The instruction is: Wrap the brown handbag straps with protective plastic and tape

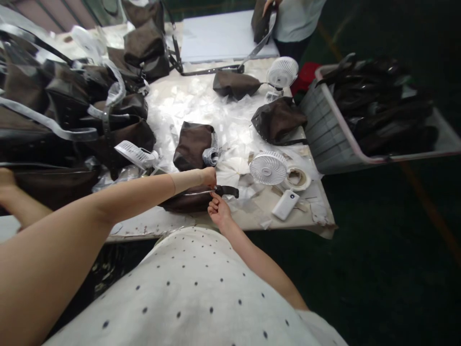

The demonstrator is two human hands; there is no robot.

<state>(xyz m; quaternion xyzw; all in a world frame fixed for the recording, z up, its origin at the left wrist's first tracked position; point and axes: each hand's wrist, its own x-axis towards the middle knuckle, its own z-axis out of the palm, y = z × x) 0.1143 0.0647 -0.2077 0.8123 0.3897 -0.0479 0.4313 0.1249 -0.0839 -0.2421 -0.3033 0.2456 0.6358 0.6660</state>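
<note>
A dark brown handbag (185,203) lies at the table's near edge, a pale zipper line running along its top. My left hand (209,177) reaches across and is closed at the right end of that zipper. Just below it, my right hand (219,210) pinches at the same spot with its other fingers curled. Whatever small part sits between the fingertips is too small to make out. A short black strap (228,191) sticks out to the right of both hands. Behind them stands another brown bag (193,145) with a plastic-wrapped roll at its side.
Brown bags with wrapped straps (68,96) crowd the left, near another person's arm (21,199). White fans (268,168), a tape roll (297,179) and a white device (285,204) lie right. A full bin (338,120) stands beyond. Another person (298,19) holds a bag at the far side.
</note>
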